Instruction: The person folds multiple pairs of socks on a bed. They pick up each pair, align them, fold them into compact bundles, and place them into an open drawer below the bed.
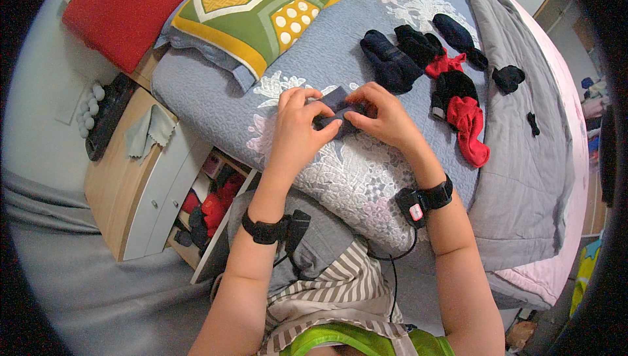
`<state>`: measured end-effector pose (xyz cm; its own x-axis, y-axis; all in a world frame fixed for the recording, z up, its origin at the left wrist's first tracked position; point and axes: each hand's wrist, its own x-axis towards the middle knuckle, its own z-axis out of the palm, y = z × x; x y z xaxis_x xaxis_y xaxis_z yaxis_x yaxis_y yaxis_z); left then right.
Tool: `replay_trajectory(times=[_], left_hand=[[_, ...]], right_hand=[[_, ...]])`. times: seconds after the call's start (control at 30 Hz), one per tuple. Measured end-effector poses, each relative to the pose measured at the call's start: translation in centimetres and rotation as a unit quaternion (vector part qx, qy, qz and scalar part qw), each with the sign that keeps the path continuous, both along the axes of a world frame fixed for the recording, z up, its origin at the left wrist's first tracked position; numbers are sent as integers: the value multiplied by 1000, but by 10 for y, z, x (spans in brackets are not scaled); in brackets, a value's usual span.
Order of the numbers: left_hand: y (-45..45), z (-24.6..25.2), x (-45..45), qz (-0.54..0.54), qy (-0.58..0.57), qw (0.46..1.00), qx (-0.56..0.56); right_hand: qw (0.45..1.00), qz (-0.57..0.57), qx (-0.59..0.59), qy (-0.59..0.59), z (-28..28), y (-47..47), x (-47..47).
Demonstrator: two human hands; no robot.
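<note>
Over the blue quilted bedspread (216, 96), my left hand (304, 120) and my right hand (380, 113) pinch a dark blue-grey cloth item (335, 98), perhaps a sock, from its two sides. Part of it is hidden behind the fingers. Beyond my right hand lie a dark navy sock bundle (392, 64), a black sock bundle (414, 42) and another navy one (454, 32). Red and black socks (466, 120) stretch along the bed's right part. A small black bundle (509, 78) and a tiny black item (533, 124) rest on the grey quilt (525, 184).
A green and yellow patterned pillow (245, 7) lies at the bed's head. At left stands a wooden nightstand (117, 179) with a grey cloth (149, 132) on top. Its drawer (223, 228) is pulled out beside my left forearm, with red and dark items inside. Cables hang from the wrist-worn devices.
</note>
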<state>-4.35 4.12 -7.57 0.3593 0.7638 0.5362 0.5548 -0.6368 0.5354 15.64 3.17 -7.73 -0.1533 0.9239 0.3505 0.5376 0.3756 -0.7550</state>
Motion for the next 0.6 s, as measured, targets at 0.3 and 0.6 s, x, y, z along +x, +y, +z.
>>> replay_trajectory(times=[0.3, 0.6], left_hand=[[13, 23, 3, -47, 37, 951, -303], [7, 3, 7, -29, -108, 969, -219]], right_hand=[[960, -111, -160, -203, 13, -8, 0], [965, -71, -248, 55, 4, -5, -3]])
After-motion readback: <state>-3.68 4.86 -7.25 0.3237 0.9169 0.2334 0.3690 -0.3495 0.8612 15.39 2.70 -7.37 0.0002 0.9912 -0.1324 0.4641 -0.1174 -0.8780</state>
